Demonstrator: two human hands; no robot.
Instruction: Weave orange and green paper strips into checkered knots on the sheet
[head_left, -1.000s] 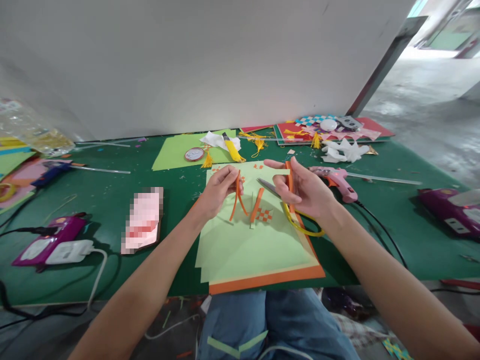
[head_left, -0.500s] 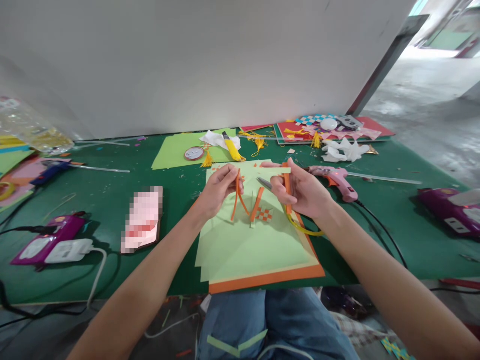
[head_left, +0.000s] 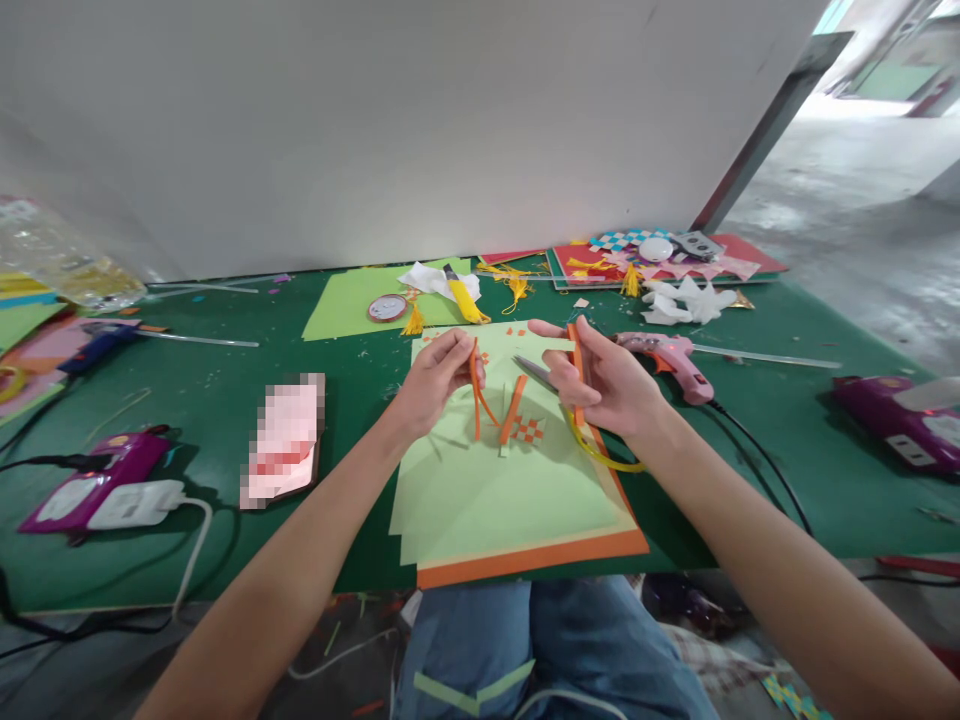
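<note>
My left hand pinches narrow orange paper strips, whose ends hang down and spread apart. To its right, my right hand grips an orange paper strip between thumb and fingers. Both hands are above pale green paper sheets with an orange sheet showing beneath. On the sheets lie another orange strip and a small orange-and-pale checkered woven piece. Scissors with yellow handles lie beside and partly under my right hand, grey blades pointing left.
A pink glue gun lies right of my right hand, its cord running forward. Left are a phone, a purple power strip and a blue glue gun. A yellow utility knife and yellow tassels lie behind.
The hanging end of the orange strips in my left hand has swung slightly right. In my right hand, the pale strip that stuck out across the orange one no longer shows.
</note>
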